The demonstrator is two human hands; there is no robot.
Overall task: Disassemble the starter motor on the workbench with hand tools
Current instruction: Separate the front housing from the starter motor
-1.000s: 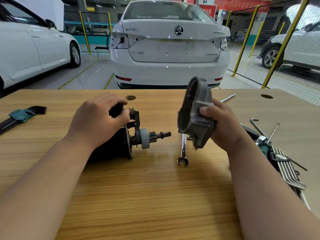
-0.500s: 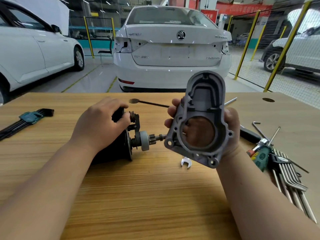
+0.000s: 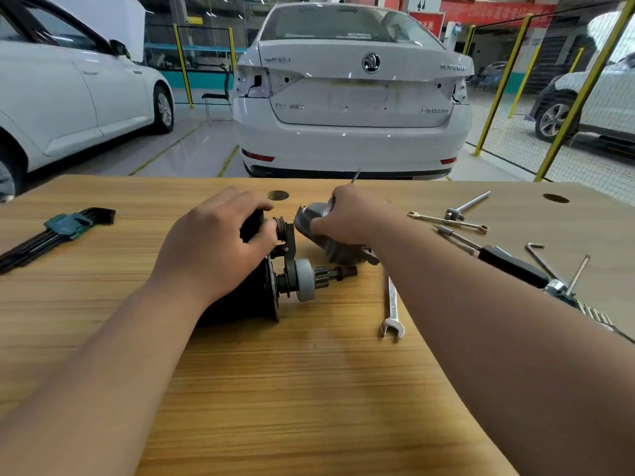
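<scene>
Nearest, the pale wood-grain workbench (image 3: 275, 389) carries a slim silver open-ended spanner (image 3: 391, 314), lying on the near side of the right fingers, within easy reach for another fastener. A little farther in, the left hand (image 3: 220, 245) has its fingers curled over the top of the black cylindrical starter motor body (image 3: 240, 310), the thumb tucked beside the spring at the fork lever; the grip seems meant to stop the round casing rolling. From under those fingertips the exposed steel pinion shaft (image 3: 330, 273) juts rightward, bare of any cover. Just beyond its tip, the right hand (image 3: 354, 218) wraps its fingers round the grey cast-metal nose housing (image 3: 314, 214), held low and clear of the shaft, apparently to set it aside; whether it rests on the wood cannot be told. Well left of the left fingers lies a dark hex-key set in a teal holder (image 3: 58, 231). Beyond the bench stands a white saloon car (image 3: 350, 97).
</scene>
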